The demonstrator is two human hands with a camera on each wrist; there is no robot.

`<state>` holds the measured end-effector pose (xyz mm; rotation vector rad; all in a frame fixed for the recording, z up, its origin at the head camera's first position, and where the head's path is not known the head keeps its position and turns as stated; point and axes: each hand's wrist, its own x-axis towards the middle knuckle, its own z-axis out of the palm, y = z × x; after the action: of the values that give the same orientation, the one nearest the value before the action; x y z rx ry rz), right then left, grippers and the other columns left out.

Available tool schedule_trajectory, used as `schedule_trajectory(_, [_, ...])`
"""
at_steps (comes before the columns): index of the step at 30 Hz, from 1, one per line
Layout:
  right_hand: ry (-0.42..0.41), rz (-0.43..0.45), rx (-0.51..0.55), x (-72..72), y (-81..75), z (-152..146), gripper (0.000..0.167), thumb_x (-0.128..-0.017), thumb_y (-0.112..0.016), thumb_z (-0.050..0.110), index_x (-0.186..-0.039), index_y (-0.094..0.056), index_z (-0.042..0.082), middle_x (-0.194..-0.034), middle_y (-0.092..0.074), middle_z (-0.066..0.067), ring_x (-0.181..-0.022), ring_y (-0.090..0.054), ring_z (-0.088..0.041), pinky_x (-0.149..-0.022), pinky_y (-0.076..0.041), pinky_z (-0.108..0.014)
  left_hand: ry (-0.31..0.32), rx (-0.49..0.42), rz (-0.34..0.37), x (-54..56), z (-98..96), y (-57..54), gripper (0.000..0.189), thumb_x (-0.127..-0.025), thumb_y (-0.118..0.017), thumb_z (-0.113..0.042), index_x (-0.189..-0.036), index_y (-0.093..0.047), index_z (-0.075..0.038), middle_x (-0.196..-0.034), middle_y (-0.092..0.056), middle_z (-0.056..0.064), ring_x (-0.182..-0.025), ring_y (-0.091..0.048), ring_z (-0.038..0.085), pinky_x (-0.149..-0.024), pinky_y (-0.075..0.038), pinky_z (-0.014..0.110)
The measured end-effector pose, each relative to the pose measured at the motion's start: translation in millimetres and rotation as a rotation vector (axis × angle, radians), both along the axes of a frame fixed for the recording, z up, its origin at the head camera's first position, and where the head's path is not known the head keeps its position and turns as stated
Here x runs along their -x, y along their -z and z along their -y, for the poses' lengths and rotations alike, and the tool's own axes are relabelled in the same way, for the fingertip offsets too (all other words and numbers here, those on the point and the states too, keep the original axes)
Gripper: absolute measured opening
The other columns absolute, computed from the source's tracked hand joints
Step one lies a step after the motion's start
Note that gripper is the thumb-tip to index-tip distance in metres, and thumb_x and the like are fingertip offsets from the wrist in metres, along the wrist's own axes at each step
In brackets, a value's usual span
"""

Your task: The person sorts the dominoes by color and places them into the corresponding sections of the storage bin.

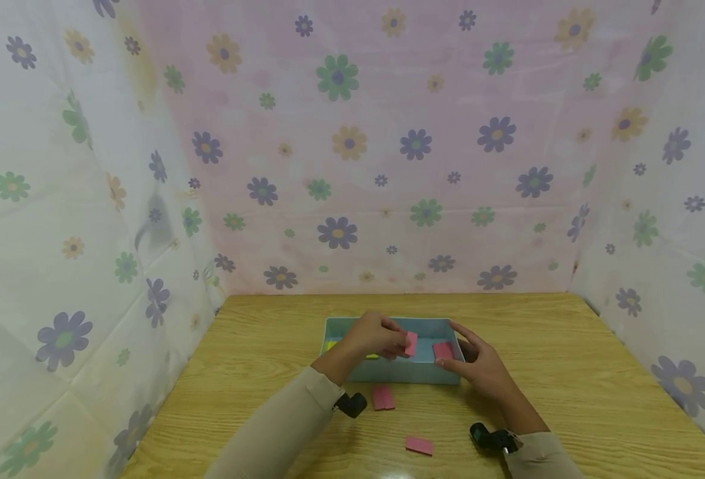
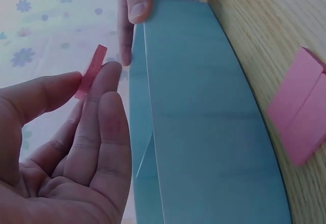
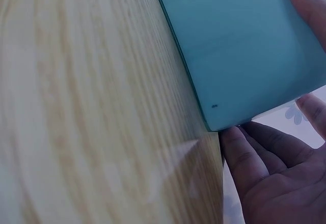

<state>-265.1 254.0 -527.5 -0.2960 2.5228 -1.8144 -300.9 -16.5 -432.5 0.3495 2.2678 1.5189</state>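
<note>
My left hand [image 1: 373, 334] is over the middle of a light blue box [image 1: 403, 374], pinching a small flat pink block [image 1: 411, 344] between thumb and fingertips. In the left wrist view the held block [image 2: 92, 71] is tilted, seen nearly edge-on. My right hand [image 1: 488, 369] grips the box's right end, thumb at the front rim and fingers around the end wall. From the right wrist view, fingertips meet the box's lower corner. Inside the box, pink blocks [image 1: 443, 351] lie at the right end; yellow pieces [image 1: 331, 345] at the left are partly hidden by my left hand.
Two pink blocks [image 1: 383, 398] lie side by side on the wooden table [image 1: 256, 372], just in front of the box. Another pink block [image 1: 419, 445] lies nearer me. Flower-patterned cloth [image 1: 388, 199] stands behind the table and along both sides.
</note>
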Motion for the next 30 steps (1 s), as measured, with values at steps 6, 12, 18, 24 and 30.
schedule_trajectory(6, [-0.003,0.012,0.017,1.4,0.3,0.2,0.088,-0.093,-0.08,0.028,-0.165,-0.028,0.029,-0.159,-0.042,-0.027,-0.145,-0.045,-0.045,-0.097,-0.058,-0.037,-0.034,-0.057,0.056,11.2,-9.1,1.8,0.015,-0.091,-0.081,-0.022,-0.1,-0.08,-0.009,-0.086,-0.08,0.006,-0.081,-0.078,0.02,-0.086,-0.063,0.05])
schedule_trajectory(12, [0.013,0.013,-0.011,1.8,1.5,-1.8,0.088,-0.093,-0.08,0.032,-0.165,-0.028,0.031,-0.159,-0.042,-0.027,-0.144,-0.046,-0.045,-0.101,-0.057,-0.045,-0.06,-0.084,0.096,19.1,-18.4,3.5,0.014,-0.09,-0.082,-0.022,-0.097,-0.08,-0.01,-0.085,-0.08,0.007,-0.08,-0.079,0.02,-0.086,-0.063,0.048])
schedule_trajectory(18, [0.017,0.013,-0.014,2.6,1.5,-2.3,0.09,-0.092,-0.08,0.034,-0.165,-0.028,0.031,-0.158,-0.044,-0.025,-0.144,-0.047,-0.043,-0.1,-0.057,-0.042,-0.095,-0.056,0.088,19.0,-29.6,2.9,0.011,-0.091,-0.082,-0.021,-0.089,-0.082,-0.01,-0.08,-0.079,0.007,-0.078,-0.079,0.02,-0.088,-0.062,0.05])
schedule_trajectory(24, [0.013,0.012,-0.012,3.2,2.4,-1.5,0.09,-0.092,-0.081,0.034,-0.164,-0.028,0.031,-0.157,-0.045,-0.026,-0.143,-0.048,-0.043,-0.099,-0.057,-0.037,-0.158,-0.005,0.063,17.7,-41.5,0.7,0.013,-0.092,-0.081,-0.018,-0.085,-0.082,-0.007,-0.077,-0.079,0.009,-0.079,-0.079,0.024,-0.087,-0.062,0.05])
schedule_trajectory(30, [0.025,0.013,-0.021,3.2,2.9,-0.6,0.089,-0.092,-0.081,0.034,-0.164,-0.029,0.031,-0.158,-0.044,-0.026,-0.143,-0.047,-0.044,-0.099,-0.058,-0.039,-0.189,0.002,0.058,19.7,-50.3,-1.0,0.01,-0.09,-0.081,-0.013,-0.085,-0.081,-0.006,-0.077,-0.078,0.01,-0.079,-0.079,0.025,-0.087,-0.062,0.049])
